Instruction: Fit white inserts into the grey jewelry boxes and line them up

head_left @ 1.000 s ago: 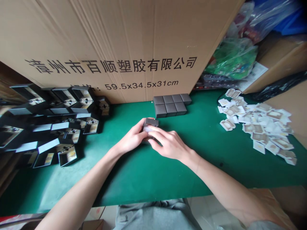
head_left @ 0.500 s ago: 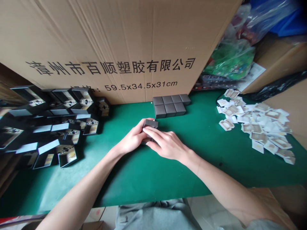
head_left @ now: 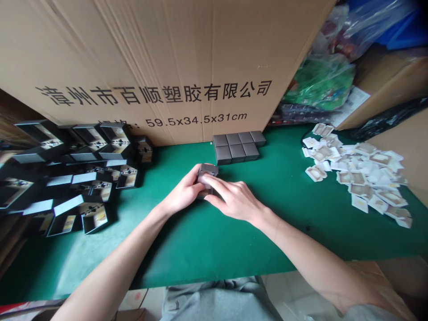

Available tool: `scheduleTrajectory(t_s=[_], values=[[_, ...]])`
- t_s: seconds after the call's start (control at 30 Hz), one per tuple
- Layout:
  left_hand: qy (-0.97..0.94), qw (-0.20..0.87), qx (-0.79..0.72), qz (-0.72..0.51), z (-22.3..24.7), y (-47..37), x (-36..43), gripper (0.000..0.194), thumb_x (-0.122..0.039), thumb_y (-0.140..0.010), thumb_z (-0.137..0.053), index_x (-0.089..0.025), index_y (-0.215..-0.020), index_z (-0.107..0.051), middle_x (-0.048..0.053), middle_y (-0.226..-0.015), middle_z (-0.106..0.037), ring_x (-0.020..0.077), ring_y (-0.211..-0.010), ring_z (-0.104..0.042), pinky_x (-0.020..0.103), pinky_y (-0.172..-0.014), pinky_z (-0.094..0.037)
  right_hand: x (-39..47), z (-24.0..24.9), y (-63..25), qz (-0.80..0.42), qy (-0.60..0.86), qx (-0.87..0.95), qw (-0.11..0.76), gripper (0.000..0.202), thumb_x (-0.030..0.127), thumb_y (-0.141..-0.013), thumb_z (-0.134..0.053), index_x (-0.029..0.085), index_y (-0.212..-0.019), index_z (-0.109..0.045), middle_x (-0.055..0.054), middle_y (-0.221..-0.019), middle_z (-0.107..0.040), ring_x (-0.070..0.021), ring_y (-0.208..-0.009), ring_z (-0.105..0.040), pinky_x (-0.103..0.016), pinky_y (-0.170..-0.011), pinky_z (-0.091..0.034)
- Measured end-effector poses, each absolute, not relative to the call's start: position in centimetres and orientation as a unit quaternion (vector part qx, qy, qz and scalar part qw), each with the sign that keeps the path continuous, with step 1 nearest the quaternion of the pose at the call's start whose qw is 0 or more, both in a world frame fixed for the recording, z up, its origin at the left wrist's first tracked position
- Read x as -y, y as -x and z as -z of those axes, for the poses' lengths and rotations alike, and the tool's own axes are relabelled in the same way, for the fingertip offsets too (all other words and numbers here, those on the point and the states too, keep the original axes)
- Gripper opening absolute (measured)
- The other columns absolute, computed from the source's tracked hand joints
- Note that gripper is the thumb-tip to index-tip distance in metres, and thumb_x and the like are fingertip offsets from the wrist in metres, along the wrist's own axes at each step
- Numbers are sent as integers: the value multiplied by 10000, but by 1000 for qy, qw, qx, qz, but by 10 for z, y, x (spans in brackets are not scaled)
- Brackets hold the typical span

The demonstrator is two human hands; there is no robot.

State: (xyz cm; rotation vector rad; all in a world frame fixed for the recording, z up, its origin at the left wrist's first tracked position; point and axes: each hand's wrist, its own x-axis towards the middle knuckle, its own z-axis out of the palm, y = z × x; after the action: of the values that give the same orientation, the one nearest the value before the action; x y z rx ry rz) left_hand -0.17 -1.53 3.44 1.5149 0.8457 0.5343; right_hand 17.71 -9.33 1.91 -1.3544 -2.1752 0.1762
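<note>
A small dark grey hinged box (head_left: pixel 209 168) is held above the green table in front of me, its lid raised. My left hand (head_left: pixel 183 191) is closed round the box's left side, thumb at the near edge. From the right, my right hand (head_left: pixel 238 199) reaches over it, fingers pressed into the box and thumb against its lower side. The fingers hide most of the inside, so I cannot tell what lies in it. Just behind stands a block of closed grey boxes (head_left: pixel 237 146) in two rows.
Many opened dark boxes (head_left: pixel 95 216) are stacked at the left. White liner pieces (head_left: pixel 361 178) lie in a loose pile on the right of the green table (head_left: pixel 214 245). A large printed carton (head_left: pixel 160 53) stands along the back, with plastic bags (head_left: pixel 324 82) beside it.
The fingers of my right hand have moved slightly left and deeper into the box. The box has shifted a little left, and more of its inside shows.
</note>
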Motion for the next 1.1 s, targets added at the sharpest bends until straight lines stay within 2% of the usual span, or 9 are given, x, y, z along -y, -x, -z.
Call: scheduleTrajectory(t_s=[0.2, 0.43, 0.57, 0.67, 0.77, 0.9, 1.1], values=[[-656, 616, -370, -233, -33, 3, 15, 498, -169, -830, -555, -218, -1325, -541, 25, -1018, -660, 175, -871, -590, 242, -732, -497, 93, -23, -178, -55, 495, 820, 283, 422, 384, -1041, -476, 184, -1410, -522, -74, -1439, -597, -220, -1044, -746, -319, -928, -616], [-682, 589, -369, -228, -34, 3, 15, 322, -182, -838, -608, -187, -1159, -601, 15, -959, -643, 162, -857, -580, 238, -743, -499, 93, -18, -181, -42, 482, 826, 288, 282, 231, -1024, -424, 195, -1201, -640, -45, -1455, -587, -203, -1067, -736, -305, -880, -628], [-673, 603, -356, -236, -33, 2, 16, 378, -214, -836, -662, -181, -1207, -595, 16, -949, -659, 159, -831, -608, 247, -743, -520, 93, -17, -183, -37, 466, 829, 307, 272, 211, -1005, -411, 177, -1136, -647, -78, -1406, -629, -187, -979, -758, -305, -828, -635], [-661, 604, -372, -246, -32, 1, 16, 351, -252, -842, -691, -169, -1172, -602, 17, -940, -671, 153, -816, -622, 244, -728, -525, 94, -18, -184, 10, 444, 826, 347, 225, 216, -985, -445, 189, -900, -652, -79, -1313, -693, -167, -842, -768, -278, -707, -621], [-632, 630, -366, -265, -30, 1, 16, 415, -291, -846, -717, -169, -1220, -585, 51, -1070, -708, 187, -955, -667, 291, -859, -549, 94, -19, -185, 50, 427, 811, 397, 234, 222, -969, -489, 203, -770, -610, -66, -1118, -772, -149, -758, -752, -256, -643, -585], [-589, 656, -363, -302, -27, 0, 15, 426, -288, -831, -745, -168, -1200, -572, 85, -1147, -727, 218, -1018, -700, 329, -908, -566, 93, -18, -186, 43, 450, 797, 402, 291, 239, -989, -462, 210, -738, -608, -54, -865, -763, -136, -675, -702, -254, -597, -541], [-518, 694, -367, -339, -25, -2, 14, 509, -228, -796, -753, -183, -1235, -501, 88, -1136, -721, 213, -904, -732, 362, -827, -607, 90, -13, -186, 27, 471, 797, 378, 326, 283, -1014, -463, 190, -757, -640, -33, -760, -716, -111, -603, -637, -230, -594, -485]])
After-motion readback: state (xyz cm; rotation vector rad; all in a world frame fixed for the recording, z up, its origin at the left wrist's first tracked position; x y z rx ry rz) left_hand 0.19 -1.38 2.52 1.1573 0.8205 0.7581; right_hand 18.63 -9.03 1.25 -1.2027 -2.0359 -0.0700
